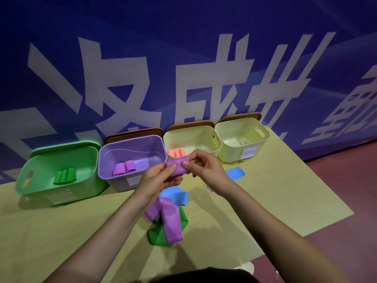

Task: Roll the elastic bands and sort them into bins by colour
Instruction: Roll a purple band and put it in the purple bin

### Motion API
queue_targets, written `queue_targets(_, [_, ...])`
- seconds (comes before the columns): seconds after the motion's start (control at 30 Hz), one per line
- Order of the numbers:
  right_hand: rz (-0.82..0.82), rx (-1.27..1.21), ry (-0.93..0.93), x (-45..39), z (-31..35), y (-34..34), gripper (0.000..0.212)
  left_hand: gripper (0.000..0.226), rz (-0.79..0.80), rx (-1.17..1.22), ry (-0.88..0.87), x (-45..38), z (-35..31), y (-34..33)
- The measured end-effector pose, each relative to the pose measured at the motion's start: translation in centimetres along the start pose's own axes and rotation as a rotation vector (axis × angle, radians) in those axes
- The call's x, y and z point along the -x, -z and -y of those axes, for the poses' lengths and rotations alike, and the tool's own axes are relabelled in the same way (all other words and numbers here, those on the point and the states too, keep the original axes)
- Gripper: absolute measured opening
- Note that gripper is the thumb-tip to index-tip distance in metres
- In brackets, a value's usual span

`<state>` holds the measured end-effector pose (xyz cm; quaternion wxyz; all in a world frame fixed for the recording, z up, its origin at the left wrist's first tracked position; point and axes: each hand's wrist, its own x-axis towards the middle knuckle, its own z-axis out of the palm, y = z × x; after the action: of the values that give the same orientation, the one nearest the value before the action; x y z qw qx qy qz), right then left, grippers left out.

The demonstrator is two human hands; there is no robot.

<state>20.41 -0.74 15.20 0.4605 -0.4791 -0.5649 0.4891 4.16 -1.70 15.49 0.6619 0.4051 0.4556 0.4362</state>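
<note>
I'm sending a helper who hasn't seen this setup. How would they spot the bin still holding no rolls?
Four bins line the blue wall. Go to the right end of the row: the pale yellow bin, beside the bin with orange rolls. It alone shows no rolls inside.

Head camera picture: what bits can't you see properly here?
- Purple rolled elastic band: its ends are covered by the left hand and right hand, so its roll tightness is unclear.
- Flat blue elastic band: partly behind the right wrist.
- White label on the pale yellow plastic bin: too small to read.
- Green flat elastic band: mostly under a purple flat elastic band.
</note>
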Motion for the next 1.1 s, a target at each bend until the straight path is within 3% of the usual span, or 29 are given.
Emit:
queue_targets(0.1, [0.000, -0.051, 0.048, -0.3, 0.4, -0.5, 0.011, 0.016, -0.044, 0.278, 0.050, 0.0, 0.4, -0.9])
queue_targets(0.23, [-0.097, -0.069, 0.043, -0.7, -0.3, -1.9, 0.017, 0.018, -0.061, 0.796, 0.317, 0.0, 1.2, -1.9])
queue_targets(0.33, [-0.138, -0.062, 0.006, -0.4, -1.3, -2.0, 0.027, 0.023, -0.079, 0.943, 0.410, 0.3, 2.6, -2.0])
queue_targets(0.43, [-0.115, -0.059, -0.017, 0.1, -1.9, -1.4, 0.027, 0.028, -0.063, 0.796, 0.368, 0.0, 3.2, -1.4])
queue_targets(0.6, [-0.032, 0.000, -0.061, 0.4, -2.0, 0.1, 0.027, 0.025, 0.114, 0.138, 0.238, -0.8, 2.0, 0.8])
queue_targets(0.77, [0.052, 0.091, -0.092, -0.4, -1.1, 1.2, 0.033, 0.007, 0.135, -0.157, 0.164, -1.3, 0.7, 1.5])
queue_targets(0.8, [0.049, 0.084, -0.098, -0.6, -1.0, 1.2, 0.035, 0.012, 0.127, -0.205, 0.141, -1.5, 0.7, 1.6])
queue_targets(0.87, [0.023, 0.038, -0.110, -0.9, -1.0, 1.0, 0.038, 0.024, 0.120, -0.219, 0.094, -1.9, 0.8, 1.8])
queue_targets(1.0, [-0.060, -0.123, -0.156, -1.8, -1.3, -0.6, 0.036, 0.019, 0.007, -0.125, -0.033, -2.8, 1.5, 1.9])
queue_targets(1.1, [-0.059, -0.157, -0.203, -2.8, -1.7, -2.3, 0.023, 0.018, -0.104, -0.035, -0.079, -3.4, 2.2, 2.0])
